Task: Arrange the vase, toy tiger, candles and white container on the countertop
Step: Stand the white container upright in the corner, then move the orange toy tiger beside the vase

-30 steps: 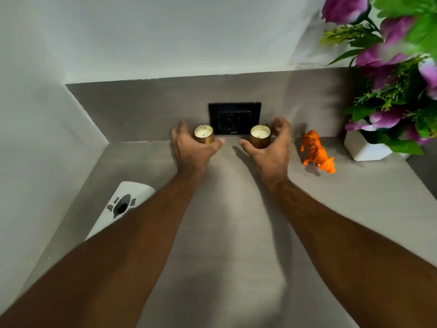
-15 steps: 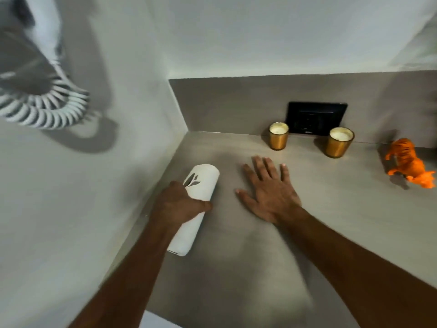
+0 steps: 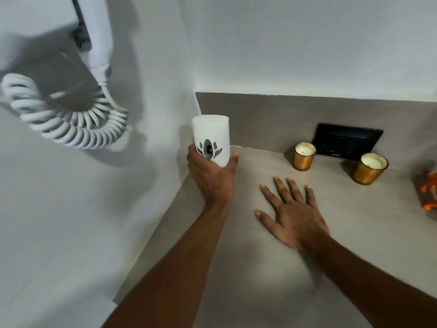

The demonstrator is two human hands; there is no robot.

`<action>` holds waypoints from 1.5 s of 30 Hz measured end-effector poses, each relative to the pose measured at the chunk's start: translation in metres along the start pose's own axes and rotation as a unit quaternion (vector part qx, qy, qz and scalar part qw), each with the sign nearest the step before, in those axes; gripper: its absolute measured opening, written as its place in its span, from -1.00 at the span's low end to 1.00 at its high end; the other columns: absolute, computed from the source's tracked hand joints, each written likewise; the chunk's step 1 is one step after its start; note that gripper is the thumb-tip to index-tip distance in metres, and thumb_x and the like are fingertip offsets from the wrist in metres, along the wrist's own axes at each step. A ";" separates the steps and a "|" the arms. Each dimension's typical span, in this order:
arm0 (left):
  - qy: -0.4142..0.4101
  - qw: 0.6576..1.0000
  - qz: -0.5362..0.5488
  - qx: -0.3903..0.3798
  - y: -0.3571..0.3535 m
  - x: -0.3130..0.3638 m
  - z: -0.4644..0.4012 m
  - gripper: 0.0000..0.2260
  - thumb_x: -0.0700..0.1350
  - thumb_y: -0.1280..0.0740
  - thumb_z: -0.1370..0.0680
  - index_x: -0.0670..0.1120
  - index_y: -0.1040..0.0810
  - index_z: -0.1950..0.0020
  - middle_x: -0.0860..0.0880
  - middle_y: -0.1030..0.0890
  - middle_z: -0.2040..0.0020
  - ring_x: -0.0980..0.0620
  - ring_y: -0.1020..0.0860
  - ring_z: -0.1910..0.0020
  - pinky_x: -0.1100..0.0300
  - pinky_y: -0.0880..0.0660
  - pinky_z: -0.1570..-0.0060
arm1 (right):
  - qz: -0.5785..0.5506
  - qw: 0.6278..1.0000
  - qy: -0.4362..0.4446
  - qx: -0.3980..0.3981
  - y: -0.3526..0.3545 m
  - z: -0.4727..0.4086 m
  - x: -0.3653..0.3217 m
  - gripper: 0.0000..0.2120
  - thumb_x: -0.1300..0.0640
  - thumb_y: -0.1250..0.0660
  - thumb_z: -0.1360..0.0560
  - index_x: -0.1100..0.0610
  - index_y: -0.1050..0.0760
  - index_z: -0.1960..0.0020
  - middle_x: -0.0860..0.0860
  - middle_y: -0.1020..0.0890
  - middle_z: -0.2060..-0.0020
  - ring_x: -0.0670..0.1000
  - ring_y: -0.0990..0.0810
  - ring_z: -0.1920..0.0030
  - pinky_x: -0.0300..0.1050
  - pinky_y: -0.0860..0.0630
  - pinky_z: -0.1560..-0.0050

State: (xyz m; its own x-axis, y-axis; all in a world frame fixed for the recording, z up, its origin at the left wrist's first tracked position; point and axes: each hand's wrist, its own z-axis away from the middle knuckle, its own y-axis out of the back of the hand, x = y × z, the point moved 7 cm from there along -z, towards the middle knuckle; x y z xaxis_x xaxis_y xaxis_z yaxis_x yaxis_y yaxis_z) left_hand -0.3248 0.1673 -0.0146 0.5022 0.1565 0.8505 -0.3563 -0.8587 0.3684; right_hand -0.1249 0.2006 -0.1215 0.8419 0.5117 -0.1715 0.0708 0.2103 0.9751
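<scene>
Head view: left hand (image 3: 211, 178) wrapping fingers round lower half of white container (image 3: 211, 139), holding it upright near back-left corner of countertop (image 3: 272, 268); base hidden by hand, contact with surface unclear. Right hand (image 3: 293, 213) lying flat, fingers spread, gripping nothing, mid-surface. Two candles (image 3: 305, 156) (image 3: 370, 168) standing along back edge, flanking black socket (image 3: 347, 144). Toy tiger (image 3: 429, 195) sitting at right frame edge, partly cut off. Coiled cord (image 3: 71, 121) hanging on left wall.

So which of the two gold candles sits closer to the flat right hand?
The right-hand candle, beside the socket plate's right end; the other candle stands further back, toward the white container. The right hand touches neither.
</scene>
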 end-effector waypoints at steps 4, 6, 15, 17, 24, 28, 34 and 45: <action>0.019 0.996 0.074 0.050 -0.015 -0.011 -0.018 0.00 0.16 -0.64 -0.22 -0.30 -0.25 -0.43 -0.28 -0.47 -0.31 -0.28 -0.47 -0.28 -0.09 -0.46 -0.30 | 0.000 1.000 0.002 0.000 0.002 0.000 0.000 -0.20 -0.56 0.40 -0.46 -0.25 0.36 -0.62 -0.02 0.27 -0.67 0.14 0.31 -0.67 0.35 0.29 -0.61; 0.007 0.995 0.078 0.063 -0.023 -0.014 -0.023 -0.01 0.16 -0.62 -0.24 -0.34 -0.25 -0.43 -0.31 -0.47 -0.31 -0.31 -0.47 -0.28 -0.08 -0.44 -0.29 | 0.002 1.000 0.005 0.001 0.002 0.000 0.000 -0.18 -0.56 0.41 -0.45 -0.25 0.35 -0.62 -0.02 0.27 -0.67 0.15 0.31 -0.67 0.35 0.29 -0.61; -0.022 0.997 0.011 0.076 -0.026 -0.024 -0.025 0.02 0.29 -0.58 -0.24 -0.33 -0.31 -0.43 -0.31 -0.47 -0.34 -0.30 -0.47 -0.33 -0.06 -0.39 -0.32 | -0.013 1.000 0.017 0.003 0.007 0.002 -0.001 -0.20 -0.54 0.29 -0.51 -0.20 0.27 -0.65 0.01 0.19 -0.70 0.15 0.25 -0.68 0.36 0.25 -0.62; -0.028 0.994 -0.049 0.093 -0.015 -0.030 -0.013 0.05 0.37 -0.54 -0.21 -0.31 -0.33 -0.43 -0.29 -0.48 -0.35 -0.28 -0.47 -0.35 -0.05 -0.39 -0.34 | -0.039 0.999 0.019 0.016 0.010 0.003 -0.001 -0.22 -0.51 0.21 -0.56 -0.18 0.24 -0.66 0.02 0.14 -0.71 0.14 0.20 -0.69 0.35 0.23 -0.63; -0.096 0.994 0.038 -0.019 -0.008 -0.018 0.079 -0.22 0.15 -0.49 -0.44 -0.28 -0.26 -0.43 -0.30 -0.36 -0.34 -0.22 -0.37 -0.36 0.15 -0.27 -0.45 | -0.308 0.939 -0.004 0.154 0.031 0.042 0.011 -0.38 -0.23 -0.14 -0.69 -0.07 -0.07 -0.67 0.03 -0.15 -0.68 0.03 -0.07 -0.67 0.08 -0.03 -0.67; -0.133 0.971 0.067 -0.187 -0.030 0.017 0.153 -0.34 0.14 -0.38 -0.50 -0.10 -0.19 -0.45 -0.18 -0.31 -0.39 -0.06 -0.35 -0.36 0.13 -0.35 -0.37 | -0.463 0.847 -0.051 0.257 0.033 0.106 0.041 -0.48 -0.15 -0.24 -0.68 -0.08 -0.24 -0.60 -0.08 -0.33 -0.60 -0.15 -0.23 -0.59 -0.27 -0.17 -0.56; -0.179 0.907 0.107 -0.367 -0.071 0.077 0.264 -0.40 0.18 -0.31 -0.50 -0.02 -0.23 -0.46 -0.04 -0.35 -0.41 -0.02 -0.40 -0.39 -0.07 -0.42 -0.39 | -0.608 0.626 -0.199 0.446 0.019 0.226 0.144 -0.62 -0.14 -0.35 -0.53 -0.09 -0.53 -0.32 -0.19 -0.65 -0.24 -0.18 -0.60 -0.31 -0.29 -0.49 -0.31; -0.008 0.877 0.279 -0.392 -0.187 0.189 0.405 -0.54 -0.04 -0.10 -0.58 -0.23 -0.45 -0.40 -0.06 -0.56 -0.29 0.25 -0.47 -0.20 0.52 -0.32 -0.24 | -0.581 0.586 -0.271 0.496 0.051 0.268 0.325 -0.53 -0.02 -0.18 -0.64 0.14 -0.43 -0.48 0.14 -0.52 -0.45 0.12 -0.47 -0.48 0.21 -0.33 -0.57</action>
State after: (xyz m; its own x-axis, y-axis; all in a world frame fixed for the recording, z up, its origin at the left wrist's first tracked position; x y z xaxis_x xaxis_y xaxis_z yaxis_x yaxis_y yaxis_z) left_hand 0.1563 0.1600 -0.0748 0.0875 -0.1936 0.9772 -0.9786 -0.2001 0.0480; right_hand 0.2959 0.1545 -0.0896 -0.0551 0.1073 -0.9927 0.8149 -0.5696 -0.1069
